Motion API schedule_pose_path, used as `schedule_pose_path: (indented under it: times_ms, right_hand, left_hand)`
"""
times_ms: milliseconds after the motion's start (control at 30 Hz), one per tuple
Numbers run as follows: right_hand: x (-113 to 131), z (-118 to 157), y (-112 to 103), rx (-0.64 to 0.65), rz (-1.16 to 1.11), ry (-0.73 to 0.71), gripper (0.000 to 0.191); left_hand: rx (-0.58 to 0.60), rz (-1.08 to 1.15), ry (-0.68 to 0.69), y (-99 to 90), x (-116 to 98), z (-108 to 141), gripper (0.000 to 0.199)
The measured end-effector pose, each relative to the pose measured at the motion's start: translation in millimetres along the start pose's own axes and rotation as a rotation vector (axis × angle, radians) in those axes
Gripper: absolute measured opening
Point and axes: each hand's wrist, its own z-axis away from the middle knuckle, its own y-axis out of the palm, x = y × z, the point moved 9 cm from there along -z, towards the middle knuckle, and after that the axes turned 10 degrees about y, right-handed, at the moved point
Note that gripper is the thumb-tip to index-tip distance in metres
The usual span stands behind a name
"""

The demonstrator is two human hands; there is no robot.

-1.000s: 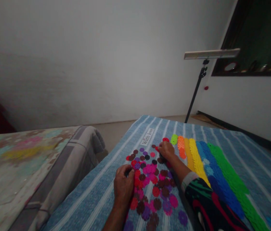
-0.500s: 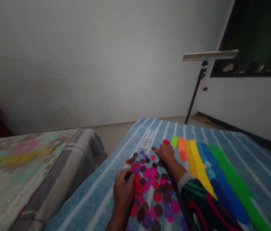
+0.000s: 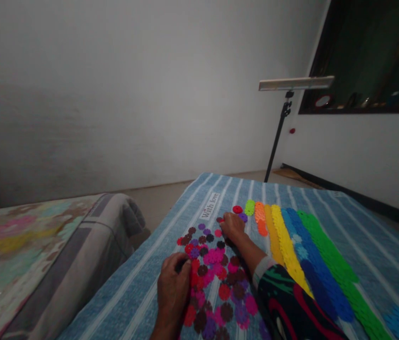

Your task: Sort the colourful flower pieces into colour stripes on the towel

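2 hands (image 3: pixel 174 285) (bare) by colourful discs (image 3: pixel 213 256)

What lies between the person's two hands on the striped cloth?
In the head view, scattered flower-shaped discs, mostly pink, red, brown and purple, lie between the left hand and the right hand.

Apparently a home: striped tablecloth (image 3: pixel 137 283)

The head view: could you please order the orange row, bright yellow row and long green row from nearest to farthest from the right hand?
1. Orange row, right of the right hand.
2. Bright yellow row, farther right.
3. Long green row, rightmost of these.
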Motion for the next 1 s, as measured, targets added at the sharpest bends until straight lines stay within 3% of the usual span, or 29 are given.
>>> schedule_pose_path:
  times_ms: [133,367,500,800,1000]
  right_hand:
    - [-9.3,-7.9,-6.1,0.005,-0.028,0.005,0.028]
    - [-59.6,-41.8,-42.5,-0.028,-0.065,0.109,0.028]
    - [-70.0,-54.9,-53.6,-0.031,-0.08,0.132,0.029]
    - [-55.0,-63.2,-36.8,0.073,-0.096,0.116,0.033]
    - [-58.2,-68.9,-30.7,0.12,-0.108,0.124,0.034]
  left_hand:
    - [0.003,0.002,0.01,0.1,-1.4,-0.4,0.028]
    - [0.003,0.02,-0.007,0.4,-2.8,1.5,0.028]
    - [-0.001,0.025,-0.005,-0.2,-3.5,2.4,0.028]
    - [-0.002,0.006,0.009,-0.4,-3.9,2.4,0.027]
    - [-0.006,0.021,0.015,-0.3,-4.2,3.0,0.027]
